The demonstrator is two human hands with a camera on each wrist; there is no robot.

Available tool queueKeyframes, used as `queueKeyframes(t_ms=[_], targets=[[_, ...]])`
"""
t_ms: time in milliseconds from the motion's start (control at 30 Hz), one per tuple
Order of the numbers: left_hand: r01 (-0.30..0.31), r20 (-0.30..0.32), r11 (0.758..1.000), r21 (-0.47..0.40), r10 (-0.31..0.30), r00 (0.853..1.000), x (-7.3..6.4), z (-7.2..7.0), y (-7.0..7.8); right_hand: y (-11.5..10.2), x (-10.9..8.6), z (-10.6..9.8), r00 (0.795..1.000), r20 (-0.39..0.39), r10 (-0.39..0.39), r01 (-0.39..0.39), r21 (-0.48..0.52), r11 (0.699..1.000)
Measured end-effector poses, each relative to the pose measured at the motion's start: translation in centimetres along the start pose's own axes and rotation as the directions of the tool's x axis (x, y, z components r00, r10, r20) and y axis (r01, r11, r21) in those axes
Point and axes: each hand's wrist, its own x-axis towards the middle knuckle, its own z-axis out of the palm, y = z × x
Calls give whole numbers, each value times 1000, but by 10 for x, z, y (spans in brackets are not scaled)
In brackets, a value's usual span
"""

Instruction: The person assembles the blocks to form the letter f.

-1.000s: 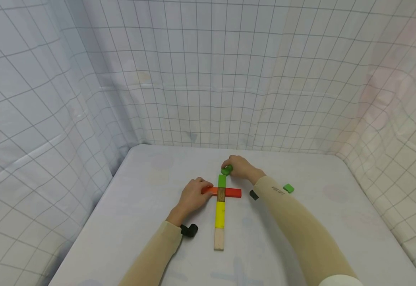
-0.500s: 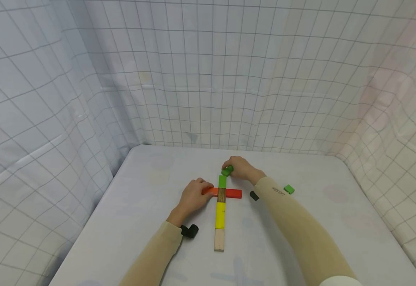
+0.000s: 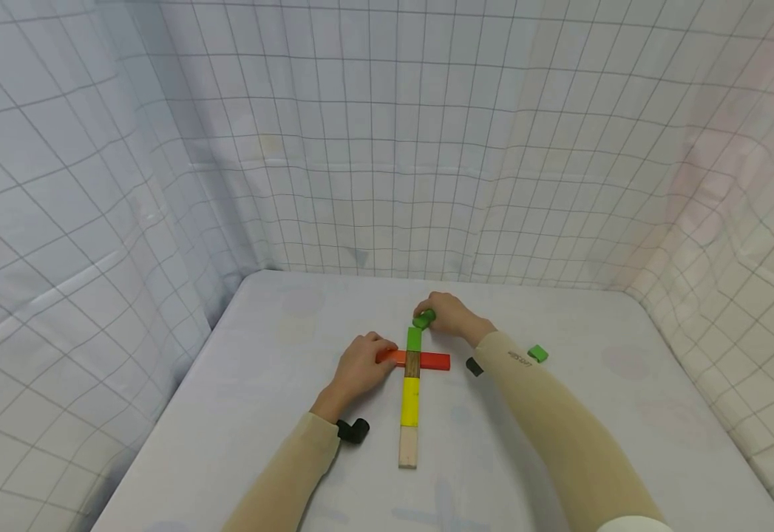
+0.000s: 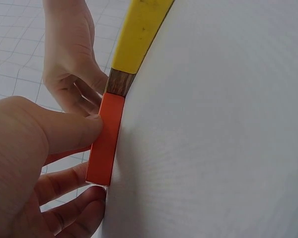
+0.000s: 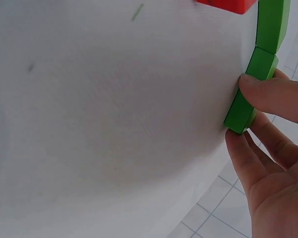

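Note:
My left hand point(image 3: 362, 363) pinches the orange block point(image 4: 107, 139) by its outer end, thumb on the near side. This block forms the left arm of a cross laid flat on the table. A brown wooden block point(image 3: 412, 364) sits at the centre, with a red block point(image 3: 435, 361) to its right. Below it run a yellow block point(image 3: 409, 403) and a pale wooden block point(image 3: 408, 447); above it lies a green block point(image 3: 415, 339). At that block's far end, my right hand point(image 3: 452, 313) pinches another green block point(image 5: 241, 111), angled to the right. Their ends meet in the right wrist view.
A loose green block point(image 3: 538, 353) lies on the white table point(image 3: 593, 414), beyond the right forearm. Dark wrist cameras point(image 3: 353, 431) stick out beside the wrists. Grid-patterned cloth point(image 3: 387, 148) surrounds the table at the back and both sides.

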Motion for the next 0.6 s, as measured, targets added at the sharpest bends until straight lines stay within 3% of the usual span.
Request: queueKeyframes(t_ms=[600], targets=[[10,1,1000,-3,-10,1000,-2,-1,4,-2,-4,-3,1000,8,3,-3,7,1000]])
